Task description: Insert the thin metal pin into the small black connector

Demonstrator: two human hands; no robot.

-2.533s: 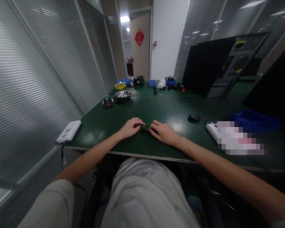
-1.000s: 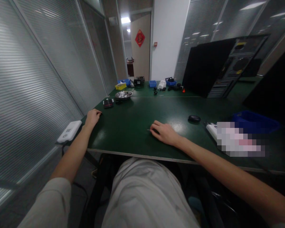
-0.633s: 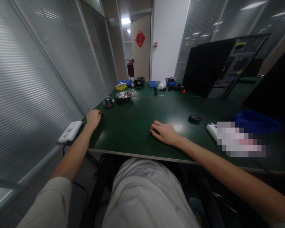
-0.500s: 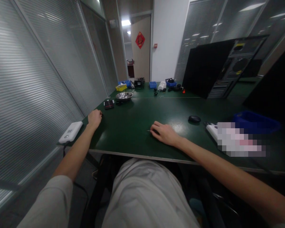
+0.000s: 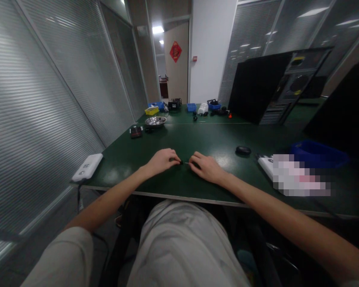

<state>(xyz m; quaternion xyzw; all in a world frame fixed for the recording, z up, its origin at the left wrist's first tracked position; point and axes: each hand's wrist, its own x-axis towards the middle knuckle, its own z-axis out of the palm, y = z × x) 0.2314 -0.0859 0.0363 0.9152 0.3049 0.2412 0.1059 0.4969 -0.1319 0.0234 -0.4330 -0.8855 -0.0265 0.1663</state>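
Note:
Over the middle of the green table, my left hand pinches a small black piece between thumb and fingertips. My right hand faces it from the right, closed on a thin pale rod whose tip sticks out leftward. A narrow gap separates the rod's tip from the black piece. Both are too small for me to make out their exact kind. The fingers of my right hand hide the rest of the rod.
A black mouse lies right of my hands. Left are a white power strip, a dark red-black box and a metal bowl. A blue tray and a computer case stand at the right.
My left hand has come from the table's left side to the middle, bringing the small black piece close to the rod. My right hand has stayed almost still.

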